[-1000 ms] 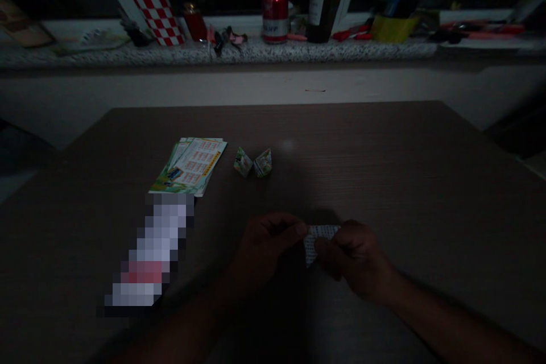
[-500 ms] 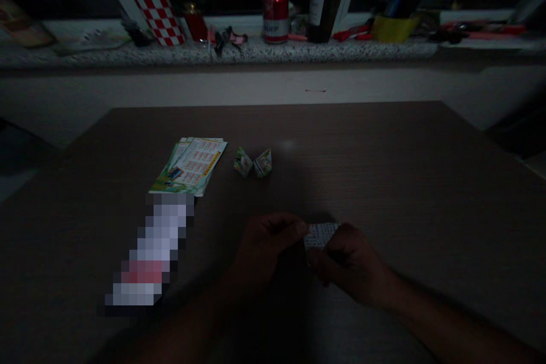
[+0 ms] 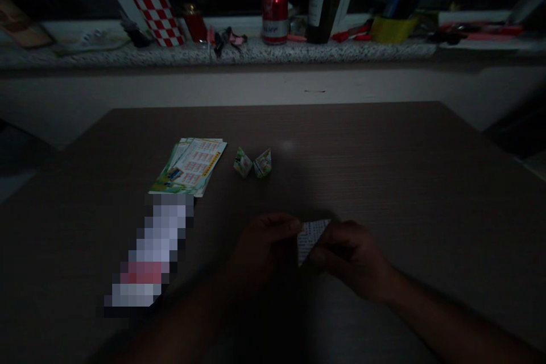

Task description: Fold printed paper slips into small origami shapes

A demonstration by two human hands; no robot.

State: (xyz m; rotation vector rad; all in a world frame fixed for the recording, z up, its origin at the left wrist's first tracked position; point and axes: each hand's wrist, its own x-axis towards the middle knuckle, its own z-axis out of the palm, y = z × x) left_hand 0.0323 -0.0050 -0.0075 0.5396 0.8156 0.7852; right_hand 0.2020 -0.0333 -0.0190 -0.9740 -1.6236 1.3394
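Observation:
A small folded piece of paper (image 3: 311, 236) with printed text shows as a triangle, its slanted edge facing right. My left hand (image 3: 265, 242) pinches it at the upper left corner between thumb and fingers. At the slanted edge, the closed fingers of my right hand (image 3: 352, 259) grip the paper. Shadow hides the undersides of both hands. Beyond them stand two small folded paper pieces (image 3: 263, 164), pointed and side by side, with a coloured print. To their left lies a stack of printed calendar sheets (image 3: 191, 166).
A pixelated oblong object (image 3: 153, 247) lies on the brown table (image 3: 384, 159) left of my hands. Along the speckled windowsill (image 3: 247, 56) stand a red can (image 3: 275, 16), a red-and-white checkered tube (image 3: 154, 8), a dark container (image 3: 327, 3) and a yellow holder (image 3: 393, 28).
The paper has turned from a roughly rectangular outline to a triangular one. My right hand has shifted slightly at its edge, while my left hand has moved a little left.

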